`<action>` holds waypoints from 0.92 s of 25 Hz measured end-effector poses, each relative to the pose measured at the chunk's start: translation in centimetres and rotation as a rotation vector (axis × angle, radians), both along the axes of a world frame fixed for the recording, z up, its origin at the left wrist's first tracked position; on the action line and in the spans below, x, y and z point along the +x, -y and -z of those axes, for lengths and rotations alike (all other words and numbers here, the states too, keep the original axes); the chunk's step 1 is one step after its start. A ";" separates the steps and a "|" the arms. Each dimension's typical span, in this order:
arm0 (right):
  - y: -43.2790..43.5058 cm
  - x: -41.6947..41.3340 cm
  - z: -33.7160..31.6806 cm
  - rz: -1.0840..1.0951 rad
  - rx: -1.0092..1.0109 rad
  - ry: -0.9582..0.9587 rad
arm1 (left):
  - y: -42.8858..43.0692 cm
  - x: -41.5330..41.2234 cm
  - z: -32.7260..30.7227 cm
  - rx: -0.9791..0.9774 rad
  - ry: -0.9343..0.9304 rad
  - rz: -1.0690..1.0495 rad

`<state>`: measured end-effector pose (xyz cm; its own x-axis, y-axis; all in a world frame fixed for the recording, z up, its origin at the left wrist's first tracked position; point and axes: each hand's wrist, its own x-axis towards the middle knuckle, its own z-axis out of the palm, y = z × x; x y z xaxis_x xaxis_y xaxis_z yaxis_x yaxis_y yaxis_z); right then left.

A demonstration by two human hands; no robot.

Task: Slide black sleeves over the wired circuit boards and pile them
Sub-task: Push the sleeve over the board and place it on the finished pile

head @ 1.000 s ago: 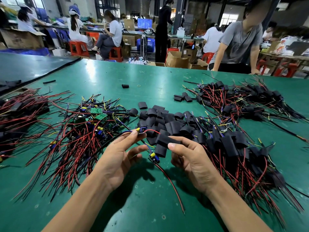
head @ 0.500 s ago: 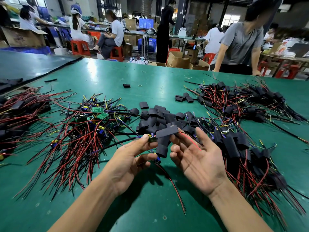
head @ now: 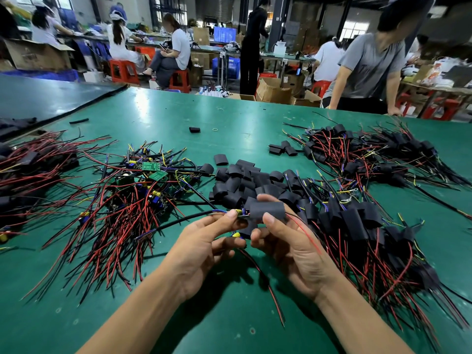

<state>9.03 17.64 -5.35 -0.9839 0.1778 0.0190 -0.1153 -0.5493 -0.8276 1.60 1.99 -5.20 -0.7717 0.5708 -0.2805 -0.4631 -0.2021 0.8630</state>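
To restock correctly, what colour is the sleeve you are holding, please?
Black sleeve, clearest in the head view.

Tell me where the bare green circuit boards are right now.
The green circuit boards lie left of centre in the head view, atop the wire tangle, just left of the heap of loose black sleeves.

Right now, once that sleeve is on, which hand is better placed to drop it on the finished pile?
Probably the right hand. Its fingers pinch the black sleeve, and the pile of sleeved boards lies beside it. The left hand pinches the circuit board, nearer the unsleeved boards.
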 end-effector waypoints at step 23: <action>-0.6 -0.4 0.8 0.095 0.172 0.026 | 0.0 -0.1 -0.3 0.050 -0.090 -0.079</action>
